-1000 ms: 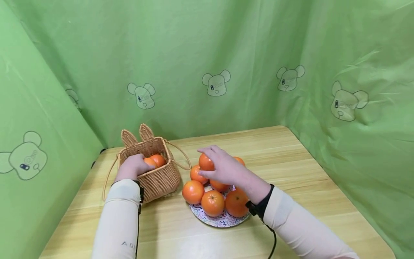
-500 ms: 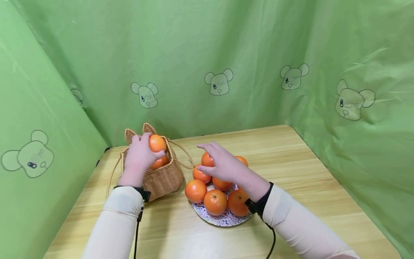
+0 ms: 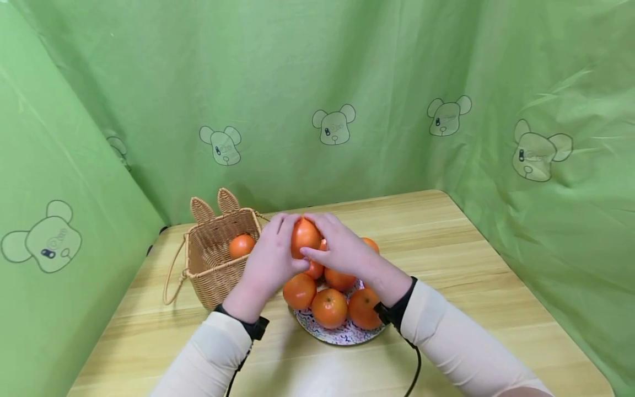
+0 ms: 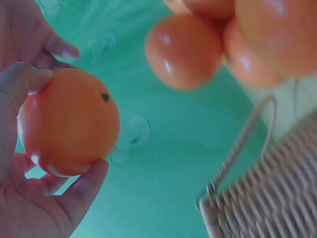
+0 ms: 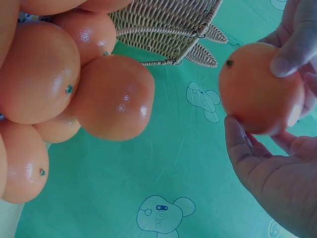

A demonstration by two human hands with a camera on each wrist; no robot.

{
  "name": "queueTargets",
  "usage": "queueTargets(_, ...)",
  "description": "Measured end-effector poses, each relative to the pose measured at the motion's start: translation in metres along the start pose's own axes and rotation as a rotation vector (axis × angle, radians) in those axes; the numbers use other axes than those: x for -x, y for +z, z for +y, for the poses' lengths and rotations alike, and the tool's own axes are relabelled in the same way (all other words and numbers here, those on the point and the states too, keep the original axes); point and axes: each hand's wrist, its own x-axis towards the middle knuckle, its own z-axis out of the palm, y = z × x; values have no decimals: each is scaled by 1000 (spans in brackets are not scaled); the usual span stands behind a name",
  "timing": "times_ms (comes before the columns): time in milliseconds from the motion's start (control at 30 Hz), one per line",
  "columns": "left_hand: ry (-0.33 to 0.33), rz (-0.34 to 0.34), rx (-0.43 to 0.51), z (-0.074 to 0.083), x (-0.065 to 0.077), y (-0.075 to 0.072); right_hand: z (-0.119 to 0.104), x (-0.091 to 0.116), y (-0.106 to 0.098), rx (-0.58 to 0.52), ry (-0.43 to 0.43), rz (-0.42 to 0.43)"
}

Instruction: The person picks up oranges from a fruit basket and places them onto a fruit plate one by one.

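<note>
Both hands meet at one orange (image 3: 306, 236) held up over the front plate's pile. My left hand (image 3: 270, 253) grips it from the left, fingers over the top and thumb low. From the other side, my right hand (image 3: 344, 249) curls its fingers and thumb round it. In the left wrist view the held orange (image 4: 69, 121) shows its green stem end between both hands' fingers. Several more oranges (image 3: 329, 309) are heaped on a patterned plate (image 3: 342, 337) beneath; the hands hide part of that heap.
A wicker basket (image 3: 218, 281) with rabbit ears stands left of the plate, one orange (image 3: 241, 246) visible inside. Its side handle (image 3: 171, 275) hangs at the left. Green curtains (image 3: 278, 165) enclose the wooden table (image 3: 436, 237) at the back and sides. Cables trail from both wrists.
My left hand has lifted an orange out of the basket and carried it right to my right hand. My right hand has stayed near the pile and now touches that orange.
</note>
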Motion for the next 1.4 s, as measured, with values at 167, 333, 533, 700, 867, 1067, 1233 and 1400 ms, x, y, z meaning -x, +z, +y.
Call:
queueTargets(167,59,22,-5,11,6,7,2,0,3,5,5,-19)
queueTargets(333,63,29,-7,12,9,9,3,0,5,14,18,-20)
queueTargets(533,19,-40,67,6,12,3,5,-1,9,20,47,-14)
queueTargets(700,-83,-130,76,-6,19,-5,10,1,16,60,106,-34)
queueTargets(867,-204,-177,69,-20,27,-9,16,3,26,119,133,-92)
queueTargets(1067,-263,-142,106,-34,36,-10,26,7,42,203,118,-200)
queueTargets(1233,-292,-125,122,-42,41,-9,28,12,49,279,89,-228)
queueTargets(1400,-323,-138,138,-45,44,-9,30,13,53,339,80,-218)
